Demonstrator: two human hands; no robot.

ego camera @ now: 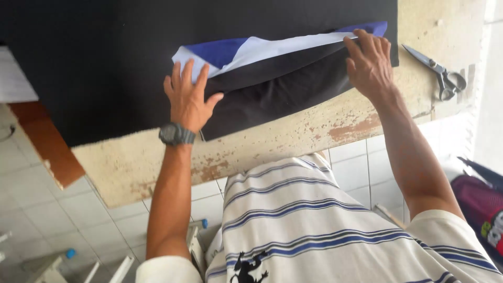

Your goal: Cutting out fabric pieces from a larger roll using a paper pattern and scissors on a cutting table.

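Observation:
A folded garment piece of black, white and blue fabric [272, 73] lies on a large sheet of black cloth [105, 57] that covers a worn, paint-chipped worktable [293, 131]. My left hand [187, 97], with a dark wristwatch, presses flat on the left end of the folded piece, fingers spread. At the piece's right end my right hand [369, 60] rests palm down, fingertips on the white and blue edge. Neither hand grips anything.
Metal scissors [437, 71] lie on the bare table to the right of my right hand. White tiled floor [356, 173] shows below the table edge. A dark red bag [484, 209] sits at the lower right, white frame legs at the lower left.

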